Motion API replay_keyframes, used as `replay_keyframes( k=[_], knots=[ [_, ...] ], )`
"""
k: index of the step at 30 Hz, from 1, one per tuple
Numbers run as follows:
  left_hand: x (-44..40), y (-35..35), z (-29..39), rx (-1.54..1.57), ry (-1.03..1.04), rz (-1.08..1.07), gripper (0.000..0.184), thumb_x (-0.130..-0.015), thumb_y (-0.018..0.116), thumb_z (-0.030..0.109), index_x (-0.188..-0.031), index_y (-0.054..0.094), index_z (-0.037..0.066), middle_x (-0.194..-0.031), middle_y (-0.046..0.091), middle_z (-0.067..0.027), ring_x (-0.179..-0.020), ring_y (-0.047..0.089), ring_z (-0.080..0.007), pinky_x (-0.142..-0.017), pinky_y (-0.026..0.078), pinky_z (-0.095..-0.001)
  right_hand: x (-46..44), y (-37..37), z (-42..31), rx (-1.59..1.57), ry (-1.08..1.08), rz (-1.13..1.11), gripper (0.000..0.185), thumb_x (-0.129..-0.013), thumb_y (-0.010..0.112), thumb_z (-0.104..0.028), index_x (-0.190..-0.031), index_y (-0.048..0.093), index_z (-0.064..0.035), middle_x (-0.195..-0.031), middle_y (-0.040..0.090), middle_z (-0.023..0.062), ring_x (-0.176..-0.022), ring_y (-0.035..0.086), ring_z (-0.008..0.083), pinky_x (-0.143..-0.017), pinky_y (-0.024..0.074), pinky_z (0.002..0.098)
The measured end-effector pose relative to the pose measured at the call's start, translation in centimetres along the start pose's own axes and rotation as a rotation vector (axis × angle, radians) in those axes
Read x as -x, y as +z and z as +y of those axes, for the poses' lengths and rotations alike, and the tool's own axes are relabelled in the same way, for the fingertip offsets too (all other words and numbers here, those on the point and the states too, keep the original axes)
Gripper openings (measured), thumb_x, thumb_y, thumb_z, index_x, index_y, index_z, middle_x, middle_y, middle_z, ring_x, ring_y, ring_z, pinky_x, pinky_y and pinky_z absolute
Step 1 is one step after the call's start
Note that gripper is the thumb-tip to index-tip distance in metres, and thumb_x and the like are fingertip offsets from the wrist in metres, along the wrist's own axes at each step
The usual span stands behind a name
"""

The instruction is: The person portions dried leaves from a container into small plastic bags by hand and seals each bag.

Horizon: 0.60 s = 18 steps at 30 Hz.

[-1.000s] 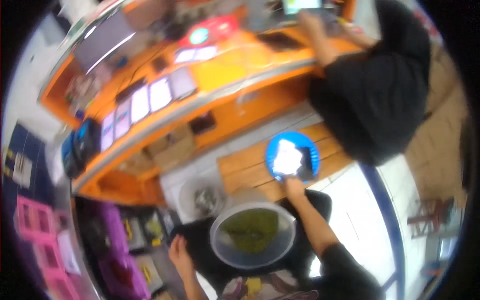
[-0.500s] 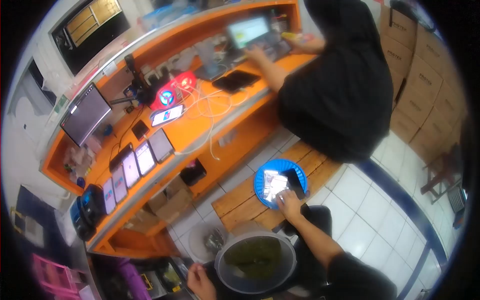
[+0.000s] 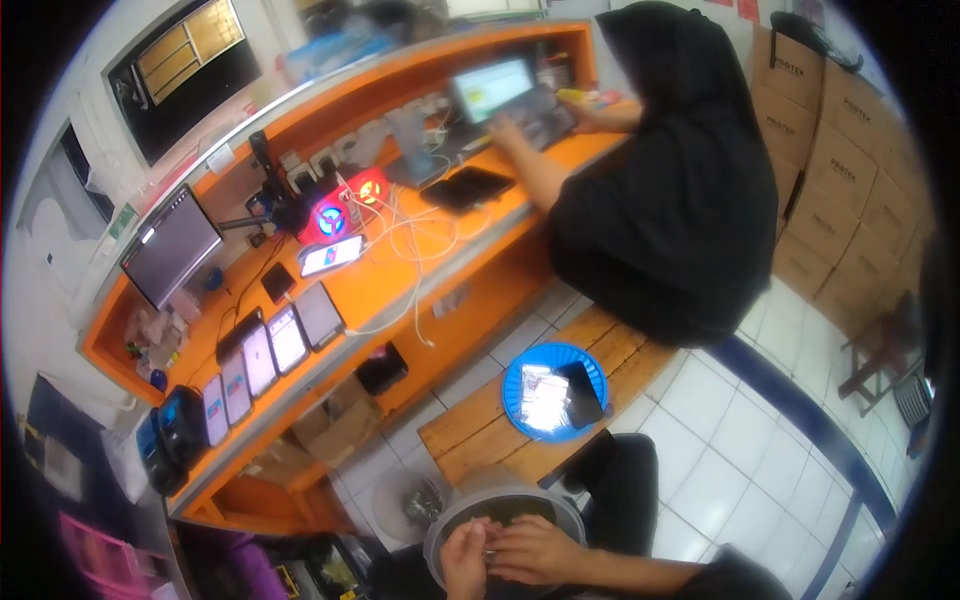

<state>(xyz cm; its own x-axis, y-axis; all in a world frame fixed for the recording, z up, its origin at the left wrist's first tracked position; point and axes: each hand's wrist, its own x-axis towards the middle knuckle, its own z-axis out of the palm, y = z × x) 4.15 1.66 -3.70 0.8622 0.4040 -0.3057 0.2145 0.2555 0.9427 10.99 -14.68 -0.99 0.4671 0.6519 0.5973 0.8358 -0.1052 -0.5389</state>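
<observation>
Over the tub (image 3: 441,537), left hand (image 3: 464,560) now meets right hand (image 3: 535,550).

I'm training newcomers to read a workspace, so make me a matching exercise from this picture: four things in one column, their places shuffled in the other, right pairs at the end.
Things
1. Round blue tray
2. Grey tub
3. Laptop
4. Cardboard boxes

Places
A. On the orange counter
B. Stacked toward the right side of the view
C. On the wooden bench
D. Beneath the camera wearer's left hand and right hand

Right pairs: 1-C; 2-D; 3-A; 4-B
</observation>
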Motion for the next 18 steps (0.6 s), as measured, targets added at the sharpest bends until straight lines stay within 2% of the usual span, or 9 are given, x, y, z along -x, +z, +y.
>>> replay_keyframes(
  k=[1,2,3,4,6,7,10,12,18],
  knots=[
    [0.3,-1.0,-0.6,0.0,0.0,0.0,0.033,-0.102,0.056,0.019,-0.123,0.057,-0.006,-0.104,0.07,-0.0152,-0.091,0.068,-0.0193,-0.084,0.054,-0.0302,0.0,0.0,-0.1,-0.182,0.116,0.067,0.03,-0.079,0.079,-0.013,-0.107,0.069,-0.0085,-0.108,0.07,0.0068,-0.098,0.067,0.02,-0.087,0.0531,0.0353],
    [0.6,-1.9,-1.0,-0.154,0.014,-0.062,0.028,-0.1,0.058,0.016,-0.119,0.059,-0.005,-0.098,0.07,-0.0136,-0.086,0.067,-0.0182,-0.081,0.054,-0.0296,0.0,0.0,-0.1,-0.182,0.117,0.066,0.03,-0.079,0.079,-0.013,-0.107,0.069,-0.0085,-0.108,0.07,0.0068,-0.098,0.067,0.02,-0.087,0.0531,0.0353],
    [0.8,-1.9,-0.6,-0.307,0.029,-0.124,0.023,-0.099,0.06,0.013,-0.115,0.06,-0.004,-0.092,0.07,-0.0121,-0.08,0.067,-0.017,-0.077,0.055,-0.029,-0.1,0.0,-0.1,-0.454,0.393,0.054,0.032,-0.084,0.077,-0.014,-0.113,0.066,-0.0064,-0.106,0.07,0.0085,-0.094,0.068,0.0185,-0.084,0.0536,0.0332],
    [1.2,-1.8,-0.1,-0.307,0.027,-0.126,0.023,-0.099,0.06,0.013,-0.115,0.06,-0.004,-0.092,0.07,-0.0121,-0.08,0.067,-0.017,-0.077,0.055,-0.029,-0.1,0.0,-0.1,-0.727,0.672,0.041,0.034,-0.089,0.075,-0.015,-0.119,0.063,-0.0044,-0.104,0.071,0.0102,-0.091,0.068,0.0169,-0.081,0.0542,0.031],
    [2.0,-1.4,1.0,-0.458,0.177,-0.087,0.022,-0.096,0.067,0.023,-0.102,0.067,0.001,-0.088,0.064,-0.0045,-0.075,0.058,-0.013,-0.067,0.05,-0.0311,0.5,0.5,1.1,-0.84,0.706,-0.04,0.036,-0.09,0.073,-0.014,-0.123,0.06,-0.0043,-0.102,0.072,0.01,-0.089,0.068,0.0143,-0.08,0.0539,0.0296],
    [2.0,-1.6,1.0,-0.461,0.179,-0.089,0.022,-0.096,0.067,0.023,-0.102,0.067,0.001,-0.088,0.064,-0.0045,-0.075,0.058,-0.013,-0.067,0.05,-0.0311,0.6,0.7,1.7,-0.953,0.735,-0.125,0.039,-0.092,0.071,-0.012,-0.127,0.058,-0.0043,-0.1,0.072,0.0098,-0.088,0.067,0.0117,-0.078,0.0537,0.0281],
    [2.3,-1.9,1.2,-0.473,0.043,-0.088,0.023,-0.096,0.067,0.024,-0.102,0.064,0.003,-0.09,0.064,-0.0043,-0.074,0.058,-0.0122,-0.064,0.051,-0.0295,0.5,0.9,2.2,-0.934,0.7,-0.183,0.04,-0.092,0.071,-0.011,-0.128,0.056,-0.0041,-0.096,0.072,0.0088,-0.086,0.067,0.0112,-0.077,0.0532,0.0271],
    [2.4,-1.6,1.6,-0.325,0.014,-0.124,0.023,-0.096,0.067,0.023,-0.104,0.063,0.003,-0.091,0.065,-0.0048,-0.073,0.059,-0.0121,-0.062,0.05,-0.0272,0.5,1.0,2.0,-0.969,0.718,-0.169,0.039,-0.092,0.071,-0.01,-0.128,0.057,-0.004,-0.094,0.073,0.0079,-0.085,0.067,0.0112,-0.077,0.053,0.0266],
    [2.2,-2.9,0.6,-0.301,0.061,-0.02,0.026,-0.095,0.067,0.019,-0.113,0.063,0.001,-0.09,0.066,-0.0052,-0.074,0.06,-0.0124,-0.064,0.05,-0.0264,0.1,-2.2,3.2,-0.863,0.742,-0.081,0.037,-0.091,0.071,-0.007,-0.125,0.059,-0.0057,-0.091,0.072,0.0056,-0.082,0.066,0.0104,-0.075,0.0535,0.0257]
  ],
)
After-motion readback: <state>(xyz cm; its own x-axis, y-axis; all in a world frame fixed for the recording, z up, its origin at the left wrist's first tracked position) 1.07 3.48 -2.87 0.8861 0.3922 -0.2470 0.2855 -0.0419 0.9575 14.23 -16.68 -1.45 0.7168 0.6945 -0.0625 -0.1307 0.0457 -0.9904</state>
